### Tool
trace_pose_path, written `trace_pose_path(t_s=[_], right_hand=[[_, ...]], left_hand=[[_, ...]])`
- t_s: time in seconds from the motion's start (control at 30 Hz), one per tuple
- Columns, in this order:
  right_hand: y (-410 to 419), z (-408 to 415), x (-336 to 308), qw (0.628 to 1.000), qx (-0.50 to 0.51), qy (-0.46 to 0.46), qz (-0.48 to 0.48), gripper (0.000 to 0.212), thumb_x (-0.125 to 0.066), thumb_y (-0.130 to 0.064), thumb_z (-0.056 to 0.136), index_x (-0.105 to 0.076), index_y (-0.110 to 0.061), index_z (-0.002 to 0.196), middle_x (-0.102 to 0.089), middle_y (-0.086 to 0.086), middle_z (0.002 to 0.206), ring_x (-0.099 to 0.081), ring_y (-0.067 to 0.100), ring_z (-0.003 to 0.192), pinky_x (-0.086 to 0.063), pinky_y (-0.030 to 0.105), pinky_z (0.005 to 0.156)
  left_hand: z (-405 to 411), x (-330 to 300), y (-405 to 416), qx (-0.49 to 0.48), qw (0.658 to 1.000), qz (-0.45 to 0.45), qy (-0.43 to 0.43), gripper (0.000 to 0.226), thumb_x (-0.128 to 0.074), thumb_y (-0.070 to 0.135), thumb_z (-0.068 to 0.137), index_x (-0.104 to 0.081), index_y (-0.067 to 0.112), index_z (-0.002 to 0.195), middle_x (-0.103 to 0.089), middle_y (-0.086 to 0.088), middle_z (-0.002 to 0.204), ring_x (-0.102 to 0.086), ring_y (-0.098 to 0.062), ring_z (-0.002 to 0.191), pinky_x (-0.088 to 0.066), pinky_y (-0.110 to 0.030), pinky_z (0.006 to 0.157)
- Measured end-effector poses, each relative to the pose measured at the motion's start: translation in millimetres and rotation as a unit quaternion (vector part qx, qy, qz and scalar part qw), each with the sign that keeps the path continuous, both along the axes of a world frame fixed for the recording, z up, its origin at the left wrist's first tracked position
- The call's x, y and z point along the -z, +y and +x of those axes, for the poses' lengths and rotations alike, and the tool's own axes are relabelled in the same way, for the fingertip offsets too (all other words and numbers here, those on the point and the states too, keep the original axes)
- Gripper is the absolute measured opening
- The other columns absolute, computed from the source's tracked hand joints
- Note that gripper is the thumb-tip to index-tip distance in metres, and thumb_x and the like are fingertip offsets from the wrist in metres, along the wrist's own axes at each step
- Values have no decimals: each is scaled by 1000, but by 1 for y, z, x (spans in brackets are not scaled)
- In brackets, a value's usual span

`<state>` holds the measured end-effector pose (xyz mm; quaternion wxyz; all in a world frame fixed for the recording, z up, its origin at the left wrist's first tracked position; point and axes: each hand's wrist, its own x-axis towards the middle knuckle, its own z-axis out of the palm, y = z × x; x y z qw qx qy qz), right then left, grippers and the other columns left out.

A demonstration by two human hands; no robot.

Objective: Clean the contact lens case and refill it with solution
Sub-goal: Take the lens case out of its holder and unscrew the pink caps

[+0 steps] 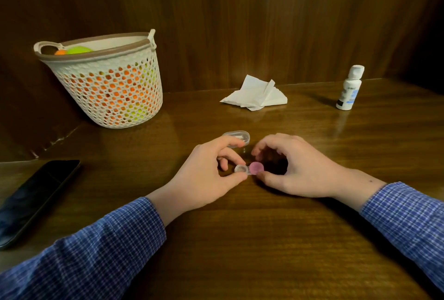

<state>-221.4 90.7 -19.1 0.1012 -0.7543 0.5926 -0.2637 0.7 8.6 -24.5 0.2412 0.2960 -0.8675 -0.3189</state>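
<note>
Left hand [206, 174] pinching contact lens case [248, 169] at its clear well; right hand [295, 167] gripping the pink cap. Clear lid [236, 137] just behind the fingers. Farther back: tissue [255, 94], solution bottle [349, 88], basket [108, 81]. Phone [33, 200] at left.

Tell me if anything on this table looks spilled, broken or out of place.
Nothing stands out. The bottle stands upright and capped, the tissue lies crumpled but dry-looking, and both hands hold the lens case. No spill shows on the table.
</note>
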Motion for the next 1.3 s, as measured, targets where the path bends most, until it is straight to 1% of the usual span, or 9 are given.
trace_pose_path(t_s=[0.13,0.27,0.33,0.4,0.5,0.6,0.67,0.83,1.3], right_hand=[[-2,4,-4,999,13,40,5,50,-56,-79,80,-71,-38,105,-67,-21,87,-63,-1,82,-55,20,61],[-4,6,-4,998,14,53,18,49,-55,-79,78,-72,-38,99,-69,-16,79,-64,1,76,-56,24,58],[-5,6,-4,999,18,38,30,46,-59,-77,77,-73,-37,96,-68,-16,76,-64,-1,77,-54,21,56],[-5,7,-4,999,16,33,35,44,-62,-75,77,-73,-36,95,-66,-18,73,-63,-4,79,-51,15,57],[-6,10,-5,999,4,34,37,33,-68,-64,82,-72,-33,94,-66,-18,74,-63,-6,81,-49,11,61],[-8,9,-8,998,-17,30,43,26,-72,-56,86,-71,-32,92,-66,-17,73,-64,-2,77,-49,14,60],[-10,9,-8,998,-31,29,41,24,-72,-55,87,-71,-30,91,-65,-17,71,-65,1,75,-48,15,57],[-13,5,-7,997,-64,15,34,25,-73,-52,88,-71,-27,90,-70,-11,74,-65,9,71,-45,15,55],[-22,-4,-7,993,-113,-8,46,23,-75,-43,89,-70,-21,89,-66,-8,73,-63,10,68,-43,12,55]], left_hand=[[0,-1,1,-10,1000,2,0,57,-82,33,86,-56,34,138,-74,28,98,-63,-1,80,-45,-15,69],[-2,-3,0,-15,1000,11,-2,57,-84,33,83,-56,35,133,-74,30,96,-65,-1,76,-48,-25,80],[-2,-4,0,-16,1000,14,-8,55,-85,33,82,-56,36,129,-74,31,96,-66,-1,75,-49,-34,87],[-3,-5,0,-13,1000,18,-12,53,-86,34,81,-57,37,125,-74,30,97,-68,-2,75,-50,-36,88],[-3,-5,-3,-12,1000,25,-12,53,-87,33,80,-58,35,124,-75,28,97,-69,-2,77,-51,-29,81],[-3,-5,-5,-6,999,33,-5,50,-88,28,79,-62,30,122,-76,24,96,-71,-2,81,-54,-20,69],[-3,-5,-6,-1,999,33,0,45,-89,25,80,-65,30,117,-76,23,96,-72,-1,86,-56,-16,73],[-3,-4,-7,6,999,38,2,40,-88,22,80,-67,29,113,-77,19,96,-73,-2,89,-58,-18,78],[-2,-6,-9,29,998,47,2,45,-87,20,81,-65,22,120,-78,12,98,-73,-6,90,-59,-22,80]])
